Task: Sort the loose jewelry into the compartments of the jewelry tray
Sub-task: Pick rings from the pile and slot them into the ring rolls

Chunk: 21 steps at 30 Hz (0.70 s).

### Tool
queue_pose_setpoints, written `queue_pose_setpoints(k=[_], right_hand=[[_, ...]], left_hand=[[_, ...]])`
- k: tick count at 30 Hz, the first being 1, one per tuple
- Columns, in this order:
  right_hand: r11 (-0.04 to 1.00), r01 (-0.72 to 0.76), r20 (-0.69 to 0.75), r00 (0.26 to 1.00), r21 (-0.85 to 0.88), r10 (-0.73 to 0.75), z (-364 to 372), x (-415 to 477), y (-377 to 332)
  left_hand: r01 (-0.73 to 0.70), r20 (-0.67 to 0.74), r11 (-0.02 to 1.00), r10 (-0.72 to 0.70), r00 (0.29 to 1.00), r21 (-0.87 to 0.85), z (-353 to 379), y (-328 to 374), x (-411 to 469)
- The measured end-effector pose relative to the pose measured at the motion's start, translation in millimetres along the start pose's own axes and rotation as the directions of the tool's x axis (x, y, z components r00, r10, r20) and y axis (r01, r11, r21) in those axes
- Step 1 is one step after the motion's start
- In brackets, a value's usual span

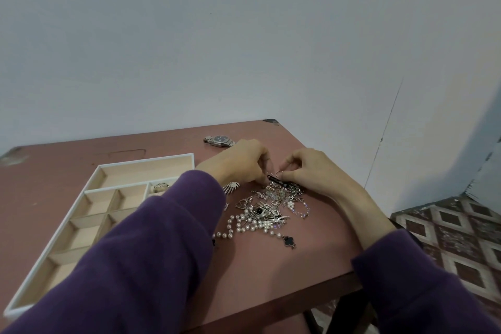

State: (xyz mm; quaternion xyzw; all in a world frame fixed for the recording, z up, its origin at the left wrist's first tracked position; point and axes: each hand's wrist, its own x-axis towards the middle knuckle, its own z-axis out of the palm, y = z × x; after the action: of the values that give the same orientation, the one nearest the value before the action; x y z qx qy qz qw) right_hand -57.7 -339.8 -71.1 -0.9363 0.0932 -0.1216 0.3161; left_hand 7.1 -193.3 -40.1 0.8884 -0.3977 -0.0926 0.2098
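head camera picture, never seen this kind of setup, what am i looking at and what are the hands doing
There is no machine here. A person wears one wide-angle camera on the head, so you look forward and down over their purple sleeves. On the reddish table lies a white jewelry tray with beige compartments. One holds a ring, and the others that show look empty. To the tray's right is a tangled pile of jewelry: pearl strands, silver chains, charms. A wristwatch lies apart near the far edge. The left hand and right hand meet at the far side of the pile. Both seem to pinch a small black hooked piece, likely to free it from the tangle.
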Motion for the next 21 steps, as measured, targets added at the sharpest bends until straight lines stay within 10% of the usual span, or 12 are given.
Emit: queue_pose_setpoints(k=[21], right_hand=[[0.980,0.193,-0.052,0.980,0.042,-0.191,1.1,-6.3,-7.4]], left_hand=[[-0.002,-0.244,1.000,-0.002,0.970,-0.015,-13.9,-7.8,-19.7]])
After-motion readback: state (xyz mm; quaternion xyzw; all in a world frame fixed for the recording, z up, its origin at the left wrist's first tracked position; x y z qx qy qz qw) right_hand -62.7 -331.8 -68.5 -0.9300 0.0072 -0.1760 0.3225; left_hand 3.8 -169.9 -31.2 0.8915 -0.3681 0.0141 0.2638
